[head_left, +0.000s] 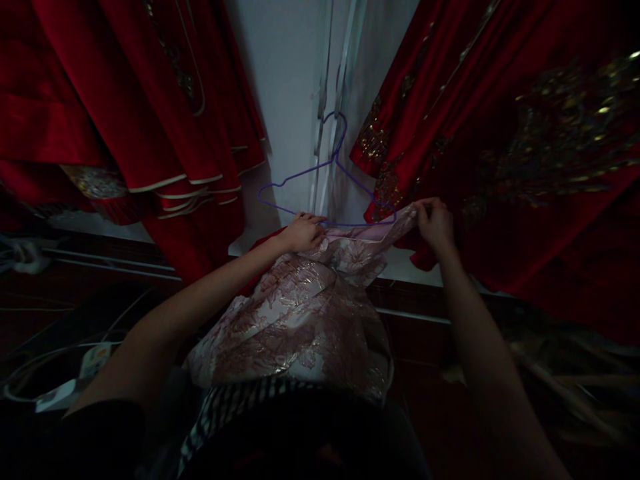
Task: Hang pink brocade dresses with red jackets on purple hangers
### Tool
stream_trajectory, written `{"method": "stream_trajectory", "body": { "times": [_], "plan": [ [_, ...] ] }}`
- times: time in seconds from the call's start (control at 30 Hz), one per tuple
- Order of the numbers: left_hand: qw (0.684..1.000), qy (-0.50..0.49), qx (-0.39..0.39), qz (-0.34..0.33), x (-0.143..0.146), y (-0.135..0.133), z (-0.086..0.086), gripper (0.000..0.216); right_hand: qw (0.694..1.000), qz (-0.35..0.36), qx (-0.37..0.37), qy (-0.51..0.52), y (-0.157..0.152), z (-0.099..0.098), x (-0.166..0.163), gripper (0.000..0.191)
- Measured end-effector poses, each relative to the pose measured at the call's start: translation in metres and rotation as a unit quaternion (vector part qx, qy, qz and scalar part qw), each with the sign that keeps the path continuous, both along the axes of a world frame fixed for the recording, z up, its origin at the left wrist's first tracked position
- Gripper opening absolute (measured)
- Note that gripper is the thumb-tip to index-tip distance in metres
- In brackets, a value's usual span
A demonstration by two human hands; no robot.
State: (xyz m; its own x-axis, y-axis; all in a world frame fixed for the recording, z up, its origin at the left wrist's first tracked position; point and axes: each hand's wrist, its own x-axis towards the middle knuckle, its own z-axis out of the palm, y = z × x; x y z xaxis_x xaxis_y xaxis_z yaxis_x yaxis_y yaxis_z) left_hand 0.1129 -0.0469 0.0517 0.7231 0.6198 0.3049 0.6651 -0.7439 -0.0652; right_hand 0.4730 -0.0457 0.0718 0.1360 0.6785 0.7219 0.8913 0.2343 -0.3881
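Observation:
A pale pink dress (305, 313) with a shiny floral pattern hangs down in front of me, its lower part near my lap. Its upper edge lies at the bottom bar of a purple hanger (305, 172), whose hook rests against the white wall. My left hand (306, 232) is closed on the dress's top edge, just under the hanger's left half. Out to the right, my right hand (435, 223) pinches the shoulder part of the dress and draws it past the hanger's right end. The picture is dim, so fine detail is lost.
Red garments (115, 87) with gold trim hang at the left. More red garments (530, 153) with gold embroidery hang at the right. A white power strip (75, 383) with cables lies on the floor at the lower left. Pale poles (565, 393) lie at the lower right.

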Motion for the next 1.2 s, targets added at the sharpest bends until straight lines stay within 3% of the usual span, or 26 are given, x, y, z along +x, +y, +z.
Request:
{"method": "stream_trajectory", "body": {
  "times": [0.2,0.3,0.4,0.53,0.57,0.63,0.7,0.8,0.9,0.97,1.2],
  "plan": [
    [0.996,-0.088,0.003,0.005,0.008,-0.01,-0.01,0.034,0.993,0.091,0.065,-0.04,0.013,0.02,-0.064,0.025],
    [0.989,-0.148,0.008,0.003,0.012,-0.019,-0.018,0.033,0.99,0.105,0.09,0.003,0.018,0.016,-0.096,0.029],
    [0.979,-0.203,0.001,-0.006,0.01,-0.023,-0.017,0.032,0.991,0.109,0.051,0.059,0.019,0.006,-0.112,0.033],
    [0.946,-0.323,-0.019,-0.034,-0.024,-0.007,-0.003,0.037,0.99,0.117,0.03,0.071,0.019,0.003,-0.106,0.038],
    [0.933,-0.361,-0.005,-0.008,-0.039,0.0,-0.001,0.037,0.99,0.119,0.031,0.071,0.019,0.004,-0.103,0.039],
    [0.893,-0.433,0.061,0.107,-0.073,0.016,-0.003,0.04,0.989,0.126,0.03,0.071,0.021,0.007,-0.097,0.04],
    [0.866,-0.455,0.078,0.194,-0.106,0.029,-0.015,0.04,0.989,0.13,0.026,0.071,0.023,0.009,-0.093,0.041],
    [0.848,-0.46,0.018,0.261,-0.137,0.039,-0.046,0.039,0.989,0.129,0.026,0.073,0.024,0.01,-0.09,0.041],
    [0.82,-0.51,-0.009,0.259,-0.143,0.042,-0.07,0.04,0.988,0.133,0.031,0.069,0.024,0.011,-0.089,0.04],
    [0.804,-0.551,-0.003,0.223,-0.139,0.043,-0.076,0.041,0.989,0.132,0.031,0.063,0.024,0.011,-0.088,0.041],
    [0.79,-0.583,0.014,0.188,-0.131,0.044,-0.062,0.04,0.99,0.122,0.038,0.054,0.024,0.013,-0.087,0.042]
  ]
}}
